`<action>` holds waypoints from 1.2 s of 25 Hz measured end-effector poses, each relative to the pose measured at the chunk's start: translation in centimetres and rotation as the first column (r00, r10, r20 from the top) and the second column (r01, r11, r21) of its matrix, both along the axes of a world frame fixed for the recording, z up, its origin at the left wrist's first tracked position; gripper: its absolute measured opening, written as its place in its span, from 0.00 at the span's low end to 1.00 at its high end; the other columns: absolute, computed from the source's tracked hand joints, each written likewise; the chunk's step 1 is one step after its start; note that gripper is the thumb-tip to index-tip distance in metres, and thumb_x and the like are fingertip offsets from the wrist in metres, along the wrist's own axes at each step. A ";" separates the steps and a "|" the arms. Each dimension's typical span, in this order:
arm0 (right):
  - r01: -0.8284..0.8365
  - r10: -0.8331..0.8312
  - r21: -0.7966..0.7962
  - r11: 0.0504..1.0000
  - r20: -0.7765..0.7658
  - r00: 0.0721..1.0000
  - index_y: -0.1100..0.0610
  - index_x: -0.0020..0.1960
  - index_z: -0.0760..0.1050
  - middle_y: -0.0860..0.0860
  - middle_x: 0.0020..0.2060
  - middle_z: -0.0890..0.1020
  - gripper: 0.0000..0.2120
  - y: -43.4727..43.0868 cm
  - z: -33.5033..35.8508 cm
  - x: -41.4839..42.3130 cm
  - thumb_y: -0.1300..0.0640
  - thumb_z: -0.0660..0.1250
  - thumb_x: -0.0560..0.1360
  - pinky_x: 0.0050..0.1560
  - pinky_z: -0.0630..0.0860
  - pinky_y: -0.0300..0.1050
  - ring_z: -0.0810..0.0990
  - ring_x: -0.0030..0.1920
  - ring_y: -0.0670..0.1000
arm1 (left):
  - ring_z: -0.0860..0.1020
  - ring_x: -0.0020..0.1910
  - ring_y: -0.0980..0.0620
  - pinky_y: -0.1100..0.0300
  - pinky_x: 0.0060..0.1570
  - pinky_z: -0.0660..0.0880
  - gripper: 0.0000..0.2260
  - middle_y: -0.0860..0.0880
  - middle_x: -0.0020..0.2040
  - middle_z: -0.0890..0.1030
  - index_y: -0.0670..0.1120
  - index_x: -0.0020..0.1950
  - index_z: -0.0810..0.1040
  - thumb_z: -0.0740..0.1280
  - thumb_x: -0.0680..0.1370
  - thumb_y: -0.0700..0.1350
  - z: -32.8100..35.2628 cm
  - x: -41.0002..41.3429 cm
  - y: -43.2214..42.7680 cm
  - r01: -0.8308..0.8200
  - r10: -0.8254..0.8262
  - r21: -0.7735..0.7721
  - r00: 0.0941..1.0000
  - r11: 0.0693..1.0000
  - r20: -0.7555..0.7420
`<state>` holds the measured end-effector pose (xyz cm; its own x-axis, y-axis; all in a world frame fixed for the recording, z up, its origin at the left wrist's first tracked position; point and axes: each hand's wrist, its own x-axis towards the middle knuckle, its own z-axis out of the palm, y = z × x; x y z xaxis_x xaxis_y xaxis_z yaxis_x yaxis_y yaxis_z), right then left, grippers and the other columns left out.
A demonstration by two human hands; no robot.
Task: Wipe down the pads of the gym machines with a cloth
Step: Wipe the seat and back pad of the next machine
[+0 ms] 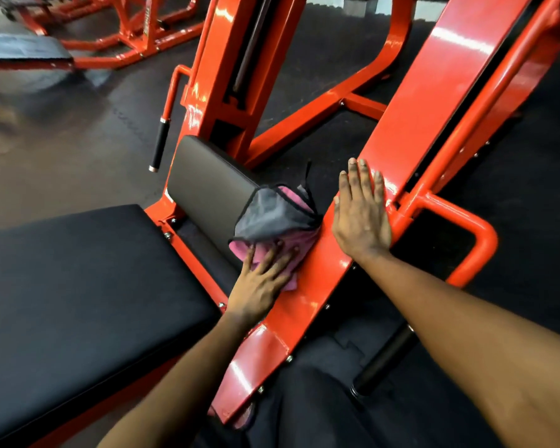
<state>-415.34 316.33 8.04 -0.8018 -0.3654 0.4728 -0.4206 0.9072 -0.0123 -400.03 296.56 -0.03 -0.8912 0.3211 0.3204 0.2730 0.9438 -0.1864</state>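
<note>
Pressing cloth [272, 218] against the pad [207, 185] edge, left hand [259, 282] flat.

The pad [207, 189] is hemmed on 3 sides. The column [227, 76] stands against its far end, the beam [311, 305] runs close along its right, and the bench [78, 286] lies near-left across a narrow gap. The cloth [272, 218], under the left hand [262, 282], fills the slot between pad and beam. The right hand [361, 218] lies flat on the beam. A handle [160, 143] hangs just left of the pad, with open floor [62, 150] beyond it. The pad's far face is uncovered.
</note>
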 end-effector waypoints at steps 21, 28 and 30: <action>-0.062 0.068 -0.101 0.993 0.059 0.996 0.63 0.74 0.70 0.58 0.78 0.65 0.28 0.1 1.0 0.4 0.48 0.50 0.82 0.80 0.45 0.59 0.55 0.81 0.58 | 0.78 0.48 0.38 0.46 0.42 0.73 0.12 0.45 0.49 0.79 0.51 0.59 0.74 0.57 0.79 0.48 13.9 1.6 3.2 -0.505 0.626 0.598 0.780 0.623 0.007; -0.096 0.106 -0.203 0.975 0.037 0.994 0.62 0.71 0.74 0.57 0.76 0.70 0.26 0.2 0.7 0.2 0.49 0.49 0.84 0.80 0.46 0.58 0.57 0.81 0.57 | 0.65 0.68 0.38 0.37 0.58 0.72 0.20 0.44 0.74 0.65 0.61 0.64 0.76 0.64 0.73 0.61 13.5 -3.4 5.2 -0.482 0.498 0.323 0.867 0.814 0.038; -0.092 0.097 -0.181 0.979 0.017 0.995 0.62 0.71 0.74 0.57 0.76 0.70 0.26 0.2 0.6 0.1 0.49 0.49 0.84 0.80 0.46 0.58 0.57 0.80 0.58 | 0.48 0.78 0.35 0.23 0.66 0.54 0.29 0.45 0.81 0.47 0.68 0.73 0.65 0.61 0.71 0.69 9.9 -5.5 4.4 -0.470 0.427 0.130 0.866 0.873 0.260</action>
